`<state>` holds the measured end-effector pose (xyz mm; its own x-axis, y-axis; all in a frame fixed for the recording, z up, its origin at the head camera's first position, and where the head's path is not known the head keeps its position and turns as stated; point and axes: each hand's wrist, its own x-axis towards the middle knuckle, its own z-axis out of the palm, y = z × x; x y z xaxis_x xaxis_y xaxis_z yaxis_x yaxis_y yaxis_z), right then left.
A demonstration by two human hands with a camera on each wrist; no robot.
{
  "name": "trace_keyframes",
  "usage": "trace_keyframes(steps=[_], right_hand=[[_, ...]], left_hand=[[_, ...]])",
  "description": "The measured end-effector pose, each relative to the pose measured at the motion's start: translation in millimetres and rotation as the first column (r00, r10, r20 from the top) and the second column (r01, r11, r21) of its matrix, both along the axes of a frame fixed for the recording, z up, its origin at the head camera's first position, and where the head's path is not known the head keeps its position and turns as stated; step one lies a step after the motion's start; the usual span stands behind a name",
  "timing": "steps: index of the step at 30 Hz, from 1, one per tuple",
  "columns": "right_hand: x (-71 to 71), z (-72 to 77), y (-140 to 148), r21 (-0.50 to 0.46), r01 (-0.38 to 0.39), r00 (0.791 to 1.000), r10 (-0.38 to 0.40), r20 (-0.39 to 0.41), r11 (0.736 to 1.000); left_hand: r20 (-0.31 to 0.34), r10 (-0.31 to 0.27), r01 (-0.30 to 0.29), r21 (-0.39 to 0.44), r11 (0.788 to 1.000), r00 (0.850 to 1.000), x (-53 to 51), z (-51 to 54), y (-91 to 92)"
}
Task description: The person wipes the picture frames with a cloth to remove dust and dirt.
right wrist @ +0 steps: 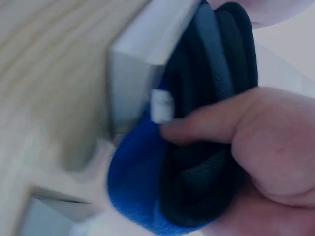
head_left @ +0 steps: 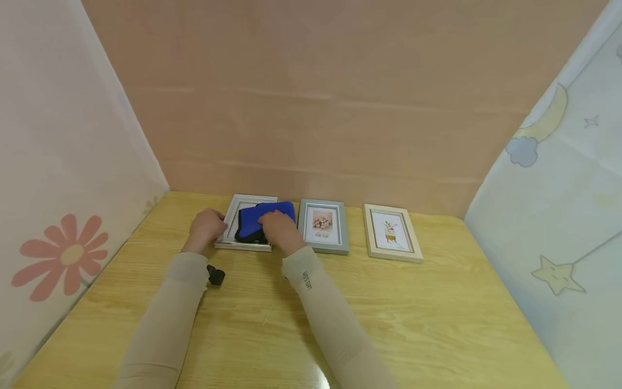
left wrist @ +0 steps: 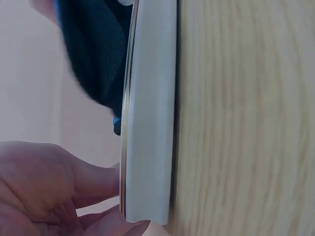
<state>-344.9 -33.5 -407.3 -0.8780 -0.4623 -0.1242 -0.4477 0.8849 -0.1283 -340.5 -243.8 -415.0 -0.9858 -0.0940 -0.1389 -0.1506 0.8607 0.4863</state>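
A silver-white picture frame [head_left: 234,226] lies at the left of the row on the wooden table. My left hand [head_left: 208,224] pinches its left edge; in the left wrist view, thumb and fingers of that hand [left wrist: 44,189] meet the frame's end [left wrist: 150,147]. On top of this frame is a folded cloth [head_left: 252,219], blue on one side and black on the other. My right hand [head_left: 282,229] grips the cloth, its thumb pressed near a small white tag [right wrist: 161,105] in the right wrist view. The cloth hides most of the picture.
A grey-blue frame [head_left: 344,229] with a flower picture lies just right of the cloth. Farther right is a cream frame [head_left: 415,243]. A small black object [head_left: 216,275] shows beside the left wrist. A pinkish-brown backdrop [head_left: 316,135] rises behind the table, with patterned panels at both sides.
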Motion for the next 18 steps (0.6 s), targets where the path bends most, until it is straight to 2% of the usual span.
trace_keyframes(steps=[5, 8, 10, 12, 15, 18], right_hand=[[16.9, 24.8, 0.5, 0.013, -0.024, 0.99, 0.022, 0.14, 1.0], [17.9, 29.1, 4.1, -0.016, -0.024, 0.981, 0.027, 0.193, 1.0], [14.1, 25.6, 6.6, -0.04, -0.009, 0.982, 0.017, 0.188, 0.999], [7.2, 18.8, 8.2, -0.053, 0.0, 0.989, 0.008, 0.15, 0.999], [-5.0, 5.8, 9.5, -0.065, 0.008, 0.997, -0.003, 0.082, 0.998], [-13.0, -3.5, 8.5, -0.055, 0.005, 0.999, -0.002, 0.049, 0.998]], left_hand=[[0.013, -0.003, 0.003, -0.014, 1.0, 1.0, 0.3, 1.5, -3.4], [0.024, -0.025, 0.025, -0.03, 0.999, 0.999, -0.8, 2.1, -3.4], [0.031, -0.037, 0.038, -0.032, 0.999, 0.999, -1.8, 1.7, -2.7], [0.03, -0.042, 0.043, -0.029, 0.999, 0.999, -2.9, 0.7, -2.1], [0.024, -0.035, 0.035, -0.017, 0.999, 0.999, -3.8, -1.9, -2.1], [0.008, -0.02, 0.02, -0.007, 1.0, 1.0, -3.0, -4.3, -3.3]])
